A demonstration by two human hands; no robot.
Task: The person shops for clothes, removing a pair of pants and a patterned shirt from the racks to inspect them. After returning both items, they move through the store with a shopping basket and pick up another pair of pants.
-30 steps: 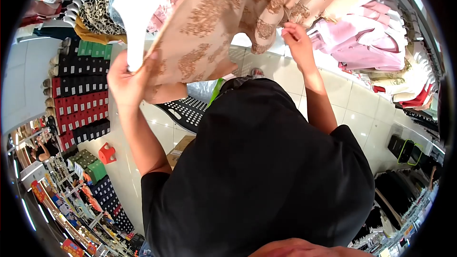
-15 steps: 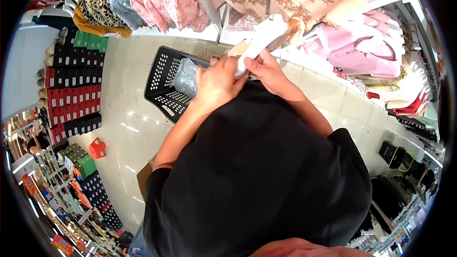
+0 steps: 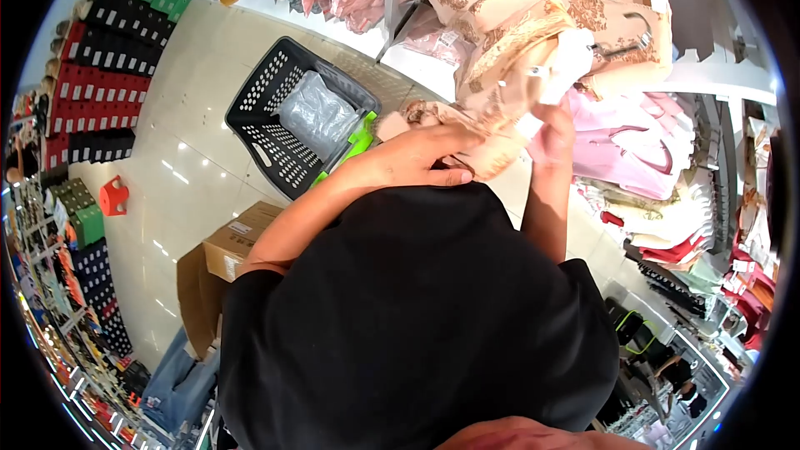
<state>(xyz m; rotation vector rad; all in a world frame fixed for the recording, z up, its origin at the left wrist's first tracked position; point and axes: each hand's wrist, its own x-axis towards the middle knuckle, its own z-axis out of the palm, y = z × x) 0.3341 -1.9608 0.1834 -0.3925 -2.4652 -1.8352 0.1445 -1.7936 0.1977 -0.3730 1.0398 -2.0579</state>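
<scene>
A beige garment [image 3: 500, 146] with a brown-gold pattern hangs in front of me on a white hanger [image 3: 572, 54]. The metal hanger hook [image 3: 642, 29] points to the upper right. My left hand [image 3: 425, 154] is closed on the garment's near left part, with the thumb below the fingers. Beside the hanger, my right hand [image 3: 550, 135] is smeared by motion, its fingers curled at the garment's right side. A small white tag [image 3: 527, 125] shows at its fingertips. What exactly the right fingers press on is partly hidden.
On the tiled floor, a black basket [image 3: 258, 87] with green parts holds a clear plastic-wrapped package [image 3: 317, 117]. An open cardboard box [image 3: 237, 237] stands at my left. Pink clothes [image 3: 625, 137] lie at the right, near a peach patterned garment [image 3: 617, 12]. Shoe boxes [image 3: 104, 83] are stacked far left.
The hanger has swung to the right, its hook turning from upward to rightward. More of the garment shows between my hands. My right hand has moved right; the view has shifted too.
</scene>
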